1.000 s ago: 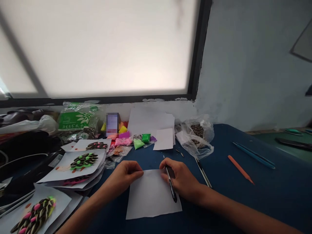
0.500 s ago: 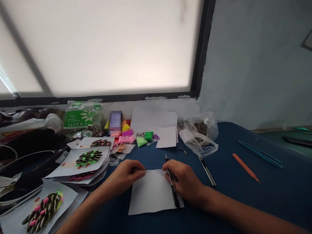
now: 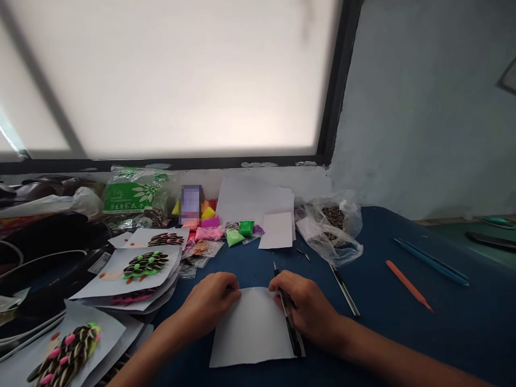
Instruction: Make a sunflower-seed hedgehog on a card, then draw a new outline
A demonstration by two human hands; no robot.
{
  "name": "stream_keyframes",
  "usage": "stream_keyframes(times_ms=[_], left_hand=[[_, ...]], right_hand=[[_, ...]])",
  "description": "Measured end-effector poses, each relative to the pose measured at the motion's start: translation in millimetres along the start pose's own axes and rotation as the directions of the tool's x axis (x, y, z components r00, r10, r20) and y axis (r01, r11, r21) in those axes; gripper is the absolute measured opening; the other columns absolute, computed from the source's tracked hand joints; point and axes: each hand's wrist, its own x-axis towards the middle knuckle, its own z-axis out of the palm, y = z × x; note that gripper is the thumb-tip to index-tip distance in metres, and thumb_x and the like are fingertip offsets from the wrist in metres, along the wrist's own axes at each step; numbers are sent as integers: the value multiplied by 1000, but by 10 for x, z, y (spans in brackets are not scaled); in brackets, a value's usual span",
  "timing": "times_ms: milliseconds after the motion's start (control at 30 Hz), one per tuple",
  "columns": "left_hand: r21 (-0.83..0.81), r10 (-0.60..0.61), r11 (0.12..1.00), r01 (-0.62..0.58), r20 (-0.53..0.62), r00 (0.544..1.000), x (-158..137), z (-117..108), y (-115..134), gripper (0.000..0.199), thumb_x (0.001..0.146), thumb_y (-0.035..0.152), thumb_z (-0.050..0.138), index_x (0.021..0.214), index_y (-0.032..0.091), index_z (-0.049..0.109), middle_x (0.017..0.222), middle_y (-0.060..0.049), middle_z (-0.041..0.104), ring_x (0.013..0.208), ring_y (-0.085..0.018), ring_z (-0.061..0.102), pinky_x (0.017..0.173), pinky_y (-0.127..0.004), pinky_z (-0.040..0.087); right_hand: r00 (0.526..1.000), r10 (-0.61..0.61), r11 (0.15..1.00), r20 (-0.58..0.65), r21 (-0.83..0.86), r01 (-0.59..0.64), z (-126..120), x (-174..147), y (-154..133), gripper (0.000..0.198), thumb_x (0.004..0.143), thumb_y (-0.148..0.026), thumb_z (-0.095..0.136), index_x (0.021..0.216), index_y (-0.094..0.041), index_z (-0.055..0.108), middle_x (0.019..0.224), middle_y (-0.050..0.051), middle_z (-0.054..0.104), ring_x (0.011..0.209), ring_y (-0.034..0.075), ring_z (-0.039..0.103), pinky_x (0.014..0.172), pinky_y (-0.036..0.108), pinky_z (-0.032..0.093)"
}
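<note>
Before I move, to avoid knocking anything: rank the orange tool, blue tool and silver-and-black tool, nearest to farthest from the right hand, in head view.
1. Silver-and-black tool, just right of the right hand.
2. Orange tool, farther right.
3. Blue tool, beyond the orange one.

Before us on the desk (image 3: 382, 338) lies a sheet of paper (image 3: 252, 330), its far corners at our left hand (image 3: 213, 298) and right hand (image 3: 304, 303); a pen (image 3: 288, 320) in our right hand crosses the sheet's right side. To our left we have two piles of seed-craft cards (image 3: 157, 269), one nearer us than the other. Beyond the sheet lie small packets (image 3: 246, 228), with a seed bag (image 3: 129, 198) behind and left of them. Below the window (image 3: 201, 80) are other sheets (image 3: 250, 196); right of these sits a plastic bag of seeds (image 3: 334, 217). Right of our right hand lie a rod (image 3: 346, 293), a pointed tool (image 3: 408, 284) and tweezers (image 3: 433, 262), in that order.
</note>
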Motion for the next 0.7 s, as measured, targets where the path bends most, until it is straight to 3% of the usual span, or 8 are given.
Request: stream_keyframes(times_ms=[133,200,300,367,433,567,700], left_hand=[[-7,-38,999,38,-3,999,-21,-20,-50,12,79,27,54,74,20,62,79,-3,64,76,-22,58,61,-28,36],[2,-5,1000,6,-98,995,-40,-17,-82,12,77,27,56,84,20,63,89,-4,64,81,-23,59,65,-29,41],[34,178,984,-175,-270,946,-68,43,-91,27,75,18,56,101,22,62,107,-6,60,94,-24,58,79,-34,46],[62,322,947,-317,-263,910,-85,122,-53,23,80,12,51,96,22,64,106,-6,60,96,-22,58,82,-33,47],[80,410,912,-402,-204,889,-105,220,6,27,89,12,42,88,22,67,97,-6,62,89,-20,59,78,-30,49],[244,477,873,-422,-252,842,-151,389,91,34,92,12,36,104,19,67,105,-11,64,93,-23,58,79,-36,53],[342,532,831,-440,-256,807,-191,452,82,32,94,17,37,110,14,64,111,-15,65,96,-27,60,78,-38,56]], right_hand=[[1000,21,1000,5,22,-22,-5,0,7,19,82,-3,50,91,-18,58,85,5,63,74,18,60,64,27,44],[999,18,1000,-34,-4,-18,-3,-1,12,21,80,-3,52,92,-19,57,87,6,63,77,20,59,66,29,45],[986,-72,997,-153,-47,66,-5,-5,7,23,76,-2,55,91,-19,56,95,8,64,89,23,57,76,35,45],[969,-161,987,-188,-45,155,-10,-11,-6,18,79,-3,54,86,-20,55,94,7,66,88,22,57,78,35,44],[967,-211,977,-143,-24,210,-12,-20,-21,15,82,-5,52,82,-20,54,86,5,67,80,19,59,75,32,44],[985,-172,985,-28,-22,171,8,-45,-29,17,82,-6,51,87,-21,58,76,3,67,73,18,60,72,29,43],[991,-129,991,-24,-20,129,27,-52,-19,14,84,-9,50,86,-20,59,75,3,66,70,17,59,70,29,42]])
